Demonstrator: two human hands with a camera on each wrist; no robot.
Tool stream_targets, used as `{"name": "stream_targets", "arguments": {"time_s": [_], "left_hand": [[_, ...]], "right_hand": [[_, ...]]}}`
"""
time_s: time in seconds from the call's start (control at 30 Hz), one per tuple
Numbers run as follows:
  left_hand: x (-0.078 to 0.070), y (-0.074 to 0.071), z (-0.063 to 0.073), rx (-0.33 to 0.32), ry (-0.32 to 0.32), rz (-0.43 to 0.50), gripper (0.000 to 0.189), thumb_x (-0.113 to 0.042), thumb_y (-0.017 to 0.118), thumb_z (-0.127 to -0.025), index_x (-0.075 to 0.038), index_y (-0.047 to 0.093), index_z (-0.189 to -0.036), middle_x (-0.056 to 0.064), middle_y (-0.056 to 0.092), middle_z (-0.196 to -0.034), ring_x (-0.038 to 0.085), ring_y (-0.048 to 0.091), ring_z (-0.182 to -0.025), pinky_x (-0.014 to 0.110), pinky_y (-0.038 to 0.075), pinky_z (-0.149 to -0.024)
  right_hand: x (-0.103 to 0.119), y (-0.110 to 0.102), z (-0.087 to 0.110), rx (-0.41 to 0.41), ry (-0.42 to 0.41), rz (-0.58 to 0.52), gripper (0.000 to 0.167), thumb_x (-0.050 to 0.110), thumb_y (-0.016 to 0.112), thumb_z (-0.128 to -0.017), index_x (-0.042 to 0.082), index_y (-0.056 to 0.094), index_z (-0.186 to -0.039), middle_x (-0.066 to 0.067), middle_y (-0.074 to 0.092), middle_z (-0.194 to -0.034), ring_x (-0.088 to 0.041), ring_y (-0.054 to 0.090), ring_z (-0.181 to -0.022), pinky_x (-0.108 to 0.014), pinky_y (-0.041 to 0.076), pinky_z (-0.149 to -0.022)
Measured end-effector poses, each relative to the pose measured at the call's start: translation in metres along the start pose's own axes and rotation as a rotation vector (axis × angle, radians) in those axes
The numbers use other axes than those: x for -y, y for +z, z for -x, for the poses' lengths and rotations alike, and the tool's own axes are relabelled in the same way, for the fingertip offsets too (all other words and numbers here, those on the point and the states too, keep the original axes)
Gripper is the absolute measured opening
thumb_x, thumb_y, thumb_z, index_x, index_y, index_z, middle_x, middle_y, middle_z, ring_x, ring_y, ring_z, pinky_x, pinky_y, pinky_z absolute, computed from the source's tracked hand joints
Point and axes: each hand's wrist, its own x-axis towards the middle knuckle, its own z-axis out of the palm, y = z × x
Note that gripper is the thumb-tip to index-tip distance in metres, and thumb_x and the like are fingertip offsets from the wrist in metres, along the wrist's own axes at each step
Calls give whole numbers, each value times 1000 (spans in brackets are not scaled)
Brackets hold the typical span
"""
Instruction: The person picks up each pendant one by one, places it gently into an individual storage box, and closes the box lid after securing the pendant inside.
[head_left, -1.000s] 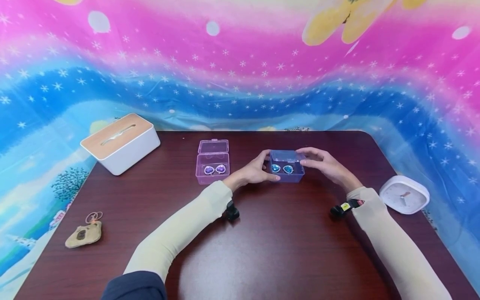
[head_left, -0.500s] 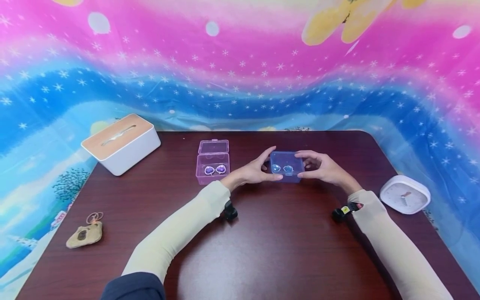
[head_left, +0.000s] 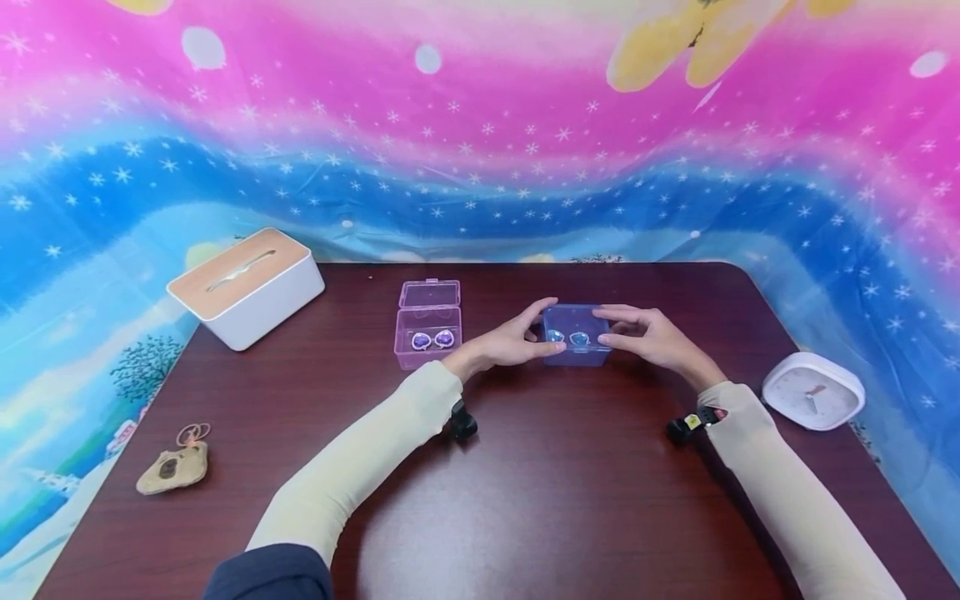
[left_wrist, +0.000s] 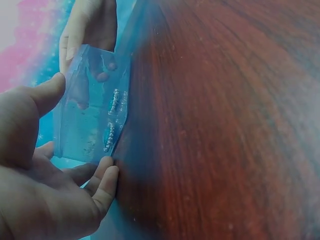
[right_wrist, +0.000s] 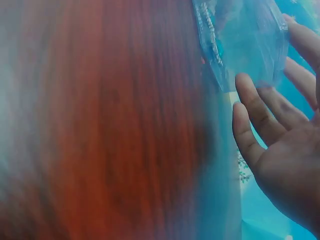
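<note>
A small translucent blue plastic box [head_left: 573, 320] sits on the dark wooden table with its hinged lid down. Inside it lie two blue gem pieces with beaded silver rims, seen through the wall in the left wrist view, one gem piece [left_wrist: 108, 136] nearer the left hand. My left hand [head_left: 506, 342] holds the box's left side, thumb at the lid's front edge. My right hand [head_left: 654, 337] grips the right side between thumb and fingers. To the left stands a matching pink box [head_left: 427, 361], lid tilted back, with two purple gem pieces [head_left: 444, 338] inside.
A white tissue box [head_left: 266, 307] with a wooden top stands at the back left. Near the left edge lies a tan pouch-like keychain [head_left: 174, 468]. A white clock [head_left: 813, 392] is by the right edge. A patterned cloth [head_left: 480, 150] hangs behind the table.
The blue box's lid has come down from partly raised to closed. Right thumb and fingers have shifted slightly along the box's right side. The pink box has stayed put.
</note>
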Motion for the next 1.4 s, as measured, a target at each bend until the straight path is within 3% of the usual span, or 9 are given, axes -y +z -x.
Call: {"name": "stream_targets", "arguments": {"time_s": [0.2,0.5,0.67,0.83,0.97,1.1,1.2,1.3,1.4], "left_hand": [[0,1,1,5,-10,1,86,-36,69,-98,-30,14,-164,11,37,-158,32,50,-124,42,47,-103],[-5,7,1,0,1,12,85,-36,68,-99,-35,13,-164,9,36,-158,29,54,-117,36,49,-96],[-6,9,7,17,-5,-31,95,-39,68,-98,-33,2,-165,11,25,-164,31,49,-128,41,47,-106],[-17,-9,35,57,-20,-102,104,-41,74,-93,-34,-1,-164,8,9,-172,37,38,-148,52,35,-121],[-22,-28,67,42,74,-128,93,-35,75,-94,-29,14,-164,9,24,-169,37,37,-151,53,39,-119],[-13,-52,106,-79,163,-130,81,-29,76,-94,-24,30,-161,8,44,-159,32,48,-143,53,46,-112],[0,-73,133,-200,182,-116,78,-24,78,-92,-20,36,-158,11,50,-153,34,52,-139,56,47,-111],[15,-90,155,-283,132,-101,84,-25,81,-89,-17,34,-158,16,46,-155,41,50,-139,59,45,-111],[29,-101,170,-304,61,-90,97,-27,84,-86,-17,23,-161,18,35,-161,43,43,-143,59,41,-114]], "right_hand": [[2,-2,-1,22,-14,59,51,31,73,-97,19,61,-145,-13,50,-157,-33,65,-120,-17,50,-91],[8,-12,1,40,-36,161,52,32,75,-95,19,61,-144,-15,54,-153,-31,69,-114,-23,56,-89],[15,-17,3,35,-99,244,52,29,78,-93,14,64,-141,-17,48,-156,-30,69,-109,-30,58,-87],[42,-9,-3,-112,-228,299,50,24,80,-91,14,66,-138,-18,45,-158,-35,67,-105,-48,55,-89],[75,11,-12,-151,-300,276,47,22,80,-91,13,68,-136,-13,54,-152,-33,64,-117,-52,55,-93],[113,39,-28,-83,-363,259,46,24,80,-91,13,68,-134,-11,59,-146,-30,59,-130,-52,54,-98],[137,59,-45,-51,-384,233,44,26,78,-92,14,68,-133,-9,63,-141,-26,63,-123,-50,55,-95],[152,78,-62,-19,-362,165,45,25,78,-93,13,67,-134,-8,65,-138,-27,67,-119,-48,56,-95],[159,94,-79,13,-304,76,45,23,75,-95,11,64,-137,-11,65,-140,-31,68,-120,-48,55,-100]]}}
